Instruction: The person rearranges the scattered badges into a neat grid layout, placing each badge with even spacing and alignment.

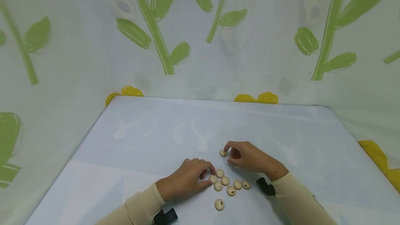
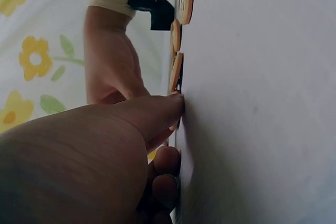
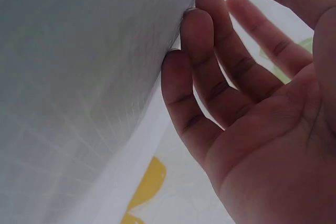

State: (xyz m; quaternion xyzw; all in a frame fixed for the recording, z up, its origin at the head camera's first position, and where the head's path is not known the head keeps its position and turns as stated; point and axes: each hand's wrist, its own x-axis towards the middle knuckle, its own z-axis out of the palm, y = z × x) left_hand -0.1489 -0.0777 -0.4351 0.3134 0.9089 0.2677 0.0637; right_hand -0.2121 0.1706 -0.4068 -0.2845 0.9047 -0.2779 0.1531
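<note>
Several small round wooden discs with dark marks on their faces lie on the white table. In the head view my left hand (image 1: 190, 180) has its thumb and forefinger at opposite edges of one disc (image 1: 213, 179), pinching it at the left of the cluster. The left wrist view shows the left thumb (image 2: 157, 111) low against the tabletop, partly hiding the discs behind it. Farther back, my right hand (image 1: 247, 155) touches a separate disc (image 1: 223, 152) with its forefinger, the thumb standing apart from it. Loosely bent right fingers (image 3: 197, 35) reach down to the table in the right wrist view.
Next to the pinched disc sit other discs, such as one disc (image 1: 225, 181) in the cluster. A single disc (image 1: 219, 204) lies nearer the front. The white table (image 1: 150, 124) ends at a back edge before a flower-printed cloth (image 1: 256, 51). Dark wrist mounts (image 1: 266, 186) stick out below the sleeves.
</note>
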